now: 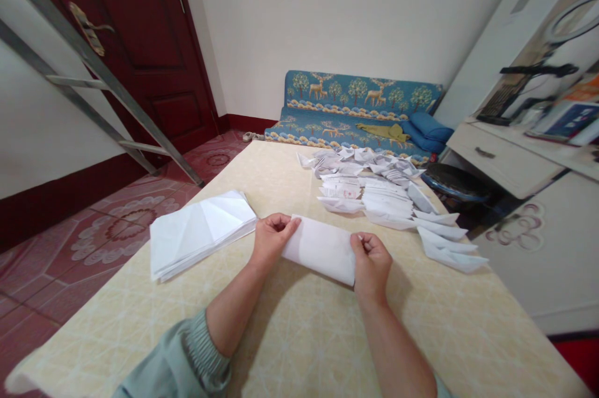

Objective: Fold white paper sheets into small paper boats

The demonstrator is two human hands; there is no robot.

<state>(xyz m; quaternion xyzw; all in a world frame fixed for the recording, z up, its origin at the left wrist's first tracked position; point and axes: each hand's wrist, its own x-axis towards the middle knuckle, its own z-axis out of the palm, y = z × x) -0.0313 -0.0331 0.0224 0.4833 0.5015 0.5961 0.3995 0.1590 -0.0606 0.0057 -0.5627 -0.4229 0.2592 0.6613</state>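
Print on the folded papers (339, 189) is too small to read

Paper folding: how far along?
Done: a large heap of folded paper boats covers the far side of the table. In hand: the left hand and right hand grip a white folded sheet. Remaining: a stack of creased white paper lies at the table's left side.
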